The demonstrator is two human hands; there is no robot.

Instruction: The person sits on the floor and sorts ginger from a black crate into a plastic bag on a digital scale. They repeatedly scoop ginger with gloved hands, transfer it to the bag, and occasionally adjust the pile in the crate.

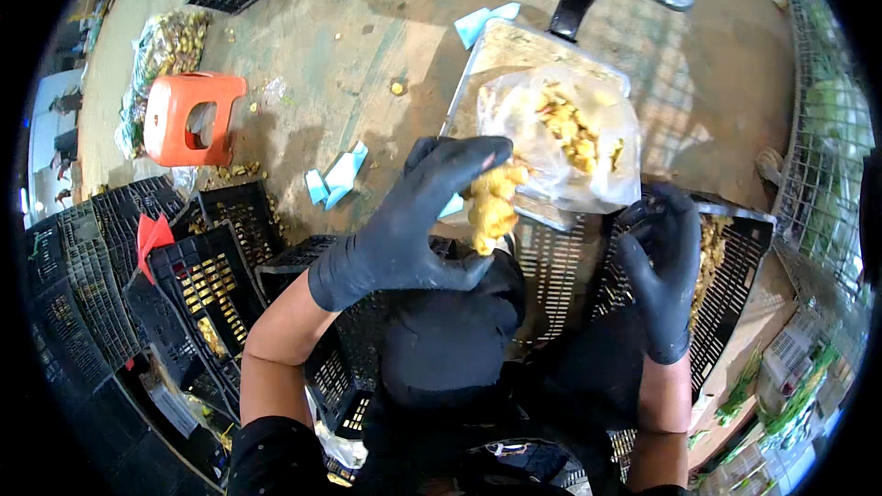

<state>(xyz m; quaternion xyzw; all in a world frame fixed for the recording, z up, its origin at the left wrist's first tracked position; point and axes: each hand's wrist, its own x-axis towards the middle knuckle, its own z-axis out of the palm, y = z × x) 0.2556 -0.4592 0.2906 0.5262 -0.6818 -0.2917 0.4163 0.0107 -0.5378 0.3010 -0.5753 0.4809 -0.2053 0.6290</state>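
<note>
A knobbly piece of ginger root [493, 210] is held in my left hand [431, 217], between thumb and fingers; the hand wears a black glove. Just beyond it, a clear plastic bag [503, 107] with several pieces of ginger [572, 127] inside lies on the metal platform of a floor scale [506, 34]. My right hand [658, 262], gloved in black too, has bent fingers apart with nothing seen in it. It hovers by a black plastic crate [741, 275] at my right, where more ginger [713, 255] lies.
An orange plastic stool [169, 117] stands at far left, near a filled plastic bag [172, 45]. Several black crates [200, 269] crowd my left side. Blue scraps [344, 176] litter the floor. The scale's post [579, 3] rises behind its platform. Wire mesh [820, 138] borders the right.
</note>
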